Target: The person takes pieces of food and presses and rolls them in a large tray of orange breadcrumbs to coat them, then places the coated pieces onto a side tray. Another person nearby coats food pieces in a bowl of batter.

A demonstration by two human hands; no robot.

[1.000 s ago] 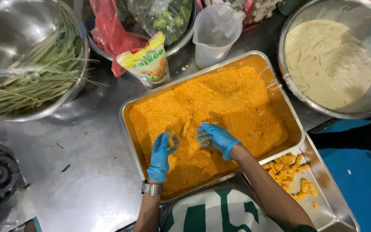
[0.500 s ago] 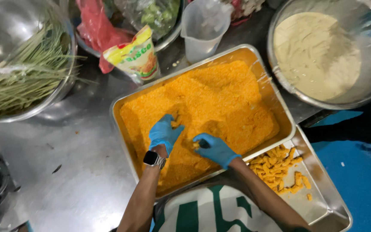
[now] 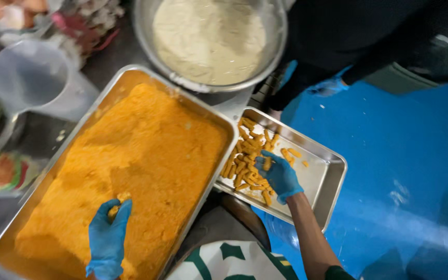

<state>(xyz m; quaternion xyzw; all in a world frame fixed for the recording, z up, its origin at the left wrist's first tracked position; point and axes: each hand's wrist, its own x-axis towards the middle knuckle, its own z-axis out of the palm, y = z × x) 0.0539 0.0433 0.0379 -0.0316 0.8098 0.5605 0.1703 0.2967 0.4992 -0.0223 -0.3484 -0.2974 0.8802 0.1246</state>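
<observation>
Orange crumb mixture filled the large rectangular steel tray (image 3: 146, 78) that lay on the counter, and it was here that the left hand (image 3: 109, 236), in a blue glove, sat low in the tray with its fingers curled around a small lump of the mixture (image 3: 114, 210). Half a second before, both gloved hands had been working side by side in that mixture; since then the right hand (image 3: 280, 176) had left it and crossed to the smaller shiny steel tray (image 3: 327, 176) just to the right, whose corner sat tucked under the big tray's rim. There the right hand hovered palm down over a heap of short orange sticks (image 3: 247, 155), fingers loosely bent, possibly touching one stick, though blur made that hard to tell. So a shaped piece appeared to have reached the small tray while the left hand already gripped more mixture. A round steel bowl of pale batter (image 3: 211, 36) stood behind both trays, a clear plastic jug (image 3: 29, 78) stood at the left, and a co-worker's blue-gloved hand (image 3: 330, 85) showed beyond the bowl.
</observation>
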